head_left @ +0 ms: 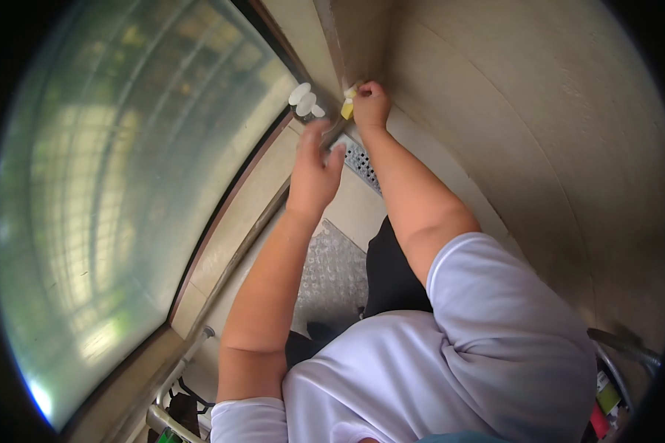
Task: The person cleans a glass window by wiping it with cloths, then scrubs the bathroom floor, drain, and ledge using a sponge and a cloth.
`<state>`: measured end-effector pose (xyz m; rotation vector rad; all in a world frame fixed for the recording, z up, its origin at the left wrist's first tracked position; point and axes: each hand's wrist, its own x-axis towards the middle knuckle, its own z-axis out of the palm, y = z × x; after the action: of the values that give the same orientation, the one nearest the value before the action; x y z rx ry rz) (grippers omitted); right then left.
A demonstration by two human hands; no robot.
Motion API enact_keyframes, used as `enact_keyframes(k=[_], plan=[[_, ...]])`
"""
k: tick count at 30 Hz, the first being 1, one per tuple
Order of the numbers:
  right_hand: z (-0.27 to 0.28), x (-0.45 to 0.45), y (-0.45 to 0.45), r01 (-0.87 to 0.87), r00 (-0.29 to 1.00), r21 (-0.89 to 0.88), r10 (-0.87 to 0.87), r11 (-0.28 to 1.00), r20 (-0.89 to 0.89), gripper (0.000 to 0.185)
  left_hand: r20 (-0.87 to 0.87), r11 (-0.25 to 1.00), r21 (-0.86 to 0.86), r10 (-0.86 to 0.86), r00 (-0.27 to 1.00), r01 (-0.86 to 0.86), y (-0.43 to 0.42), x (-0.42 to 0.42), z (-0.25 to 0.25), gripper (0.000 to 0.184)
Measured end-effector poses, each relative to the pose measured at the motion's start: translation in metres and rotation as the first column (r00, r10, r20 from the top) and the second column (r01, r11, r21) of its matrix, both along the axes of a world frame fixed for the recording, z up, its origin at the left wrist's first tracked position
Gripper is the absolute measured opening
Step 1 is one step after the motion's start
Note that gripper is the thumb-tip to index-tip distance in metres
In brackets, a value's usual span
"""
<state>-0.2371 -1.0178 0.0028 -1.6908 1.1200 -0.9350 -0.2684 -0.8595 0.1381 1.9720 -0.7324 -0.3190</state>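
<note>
At the corner where the window ledge meets the wall, my right hand (372,109) has its fingers closed at a small yellow-and-white item (348,108). Its exact kind is too small to make out. My left hand (316,177) is raised just below and to the left, somewhat blurred, with thumb and fingers apart and nothing seen in them. Just beyond its fingertips, several white oval pieces (305,102) stand in a cluster by the window corner. Below both hands lies a grey perforated strip (360,162).
A large frosted window (125,170) fills the left side, above a tiled ledge (233,207). The beige wall (510,111) rises on the right. A grey textured mat (332,273) lies on the floor. Metal tubing (174,391) stands at lower left, and colourful items (606,399) at lower right.
</note>
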Motion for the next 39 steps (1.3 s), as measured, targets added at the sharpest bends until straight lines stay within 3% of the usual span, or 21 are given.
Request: enact_keyframes(k=[1,3,4,5,8,9,11,12,13,16,20,24,27,30,33,36,39], plan=[[0.021,-0.001,0.004,0.016,1.0,-0.005,-0.016,1.0,0.012,0.005,0.043,0.993,-0.12,0.01,0.999,-0.004,-0.014,0.004,0.024,0.04],[0.069,0.002,0.004,0.007,0.938,-0.038,0.007,0.999,0.345,0.006,-0.025,0.993,-0.056,0.107,0.994,-0.108,-0.034,0.024,0.062,0.046],[0.083,0.002,0.004,0.009,0.866,-0.055,0.02,0.998,0.5,0.007,0.065,0.97,-0.213,0.134,0.989,-0.117,-0.046,0.037,0.072,0.045],[0.087,0.001,0.004,0.132,0.906,-0.322,0.018,0.938,0.423,0.007,0.116,0.976,-0.146,0.178,0.977,-0.161,-0.057,0.047,0.09,0.043],[0.035,-0.004,0.005,0.008,0.995,-0.155,0.007,0.988,0.097,0.003,0.308,0.992,0.0,0.118,0.944,-0.124,-0.081,0.064,0.131,0.048],[0.031,-0.009,0.01,-0.048,0.999,-0.009,0.048,0.999,-0.009,0.003,0.304,0.991,0.058,0.101,0.947,-0.124,-0.085,0.064,0.145,0.043],[0.033,-0.003,0.009,0.009,0.999,-0.107,-0.004,0.994,0.047,0.004,0.297,0.976,0.179,0.067,0.952,-0.125,-0.091,0.064,0.162,0.032],[0.044,-0.001,0.012,0.037,0.997,-0.148,-0.027,0.988,0.071,0.005,0.333,0.98,0.15,0.075,0.94,-0.131,-0.092,0.067,0.159,0.034],[0.068,-0.003,0.012,0.032,0.991,-0.055,-0.025,0.998,0.131,0.004,0.363,0.984,0.123,0.079,0.928,-0.132,-0.094,0.07,0.152,0.036],[0.073,0.001,0.007,0.142,0.918,-0.373,0.019,0.917,0.396,0.005,0.357,0.985,0.119,0.073,0.931,-0.123,-0.095,0.071,0.149,0.039],[0.018,-0.002,0.01,0.045,0.998,0.012,-0.046,0.999,0.042,0.007,0.36,0.996,0.052,0.049,0.932,-0.072,-0.096,0.071,0.147,0.039],[0.064,-0.003,0.011,0.009,0.956,-0.129,0.03,0.992,0.292,0.007,0.351,0.993,0.083,0.05,0.935,-0.085,-0.095,0.068,0.147,0.039],[0.049,-0.005,0.01,-0.005,0.958,-0.242,0.075,0.97,0.278,0.006,0.324,0.988,0.114,0.061,0.944,-0.103,-0.095,0.063,0.153,0.039],[0.043,-0.01,0.017,-0.005,0.992,-0.101,0.017,0.995,0.122,0.004,0.352,0.994,0.071,0.054,0.934,-0.084,-0.094,0.069,0.147,0.04],[0.079,-0.009,0.015,-0.029,0.986,-0.004,0.03,1.0,0.165,0.002,0.364,0.992,0.075,0.064,0.929,-0.098,-0.098,0.072,0.145,0.041],[0.057,0.003,0.006,0.075,0.924,-0.292,0.044,0.953,0.379,0.002,0.326,0.979,0.145,0.087,0.941,-0.141,-0.097,0.064,0.152,0.041],[0.012,-0.005,0.021,0.053,0.998,0.105,-0.048,0.993,-0.05,0.005,0.351,0.988,0.108,0.07,0.934,-0.115,-0.097,0.062,0.153,0.042]])
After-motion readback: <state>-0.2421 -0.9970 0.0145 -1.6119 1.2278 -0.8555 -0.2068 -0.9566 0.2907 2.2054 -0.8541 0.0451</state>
